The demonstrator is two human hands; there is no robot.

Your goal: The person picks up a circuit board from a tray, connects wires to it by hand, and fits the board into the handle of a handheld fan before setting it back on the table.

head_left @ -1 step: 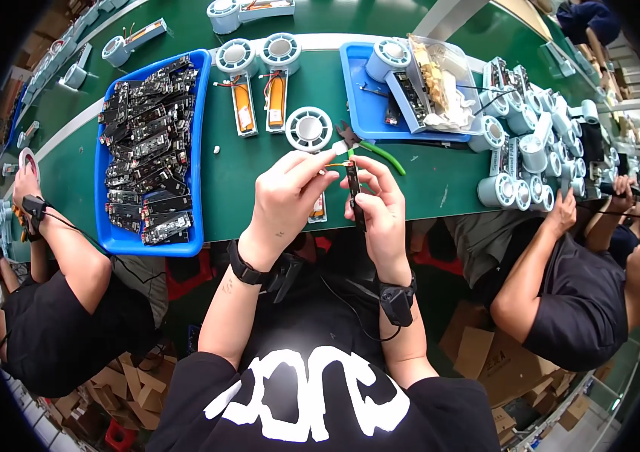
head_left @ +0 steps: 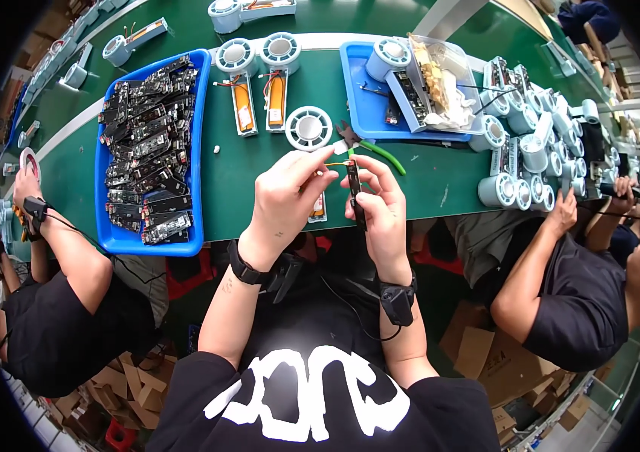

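I see a blue tray (head_left: 109, 233) of black circuit boards at left, too tangled to count. Two orange-cored units (head_left: 259, 98) lie on the green tabletop (head_left: 440, 184). My left hand (head_left: 286, 197) pinches a thin wire, mostly hidden by the fingers (head_left: 316, 162). My right hand (head_left: 381, 207) is closed around a narrow black strip (head_left: 353, 188), upright above the tabletop edge; its lower end is hidden. One green-handled cutter (head_left: 371, 145) lies beyond. The white round housings at right are partly cut off.

Your forearms rise from the lower edge, wrists close together. Your left hand (head_left: 286, 197) pinches with fingertips; your right hand (head_left: 381, 211) is closed in a grip, fingers curled.
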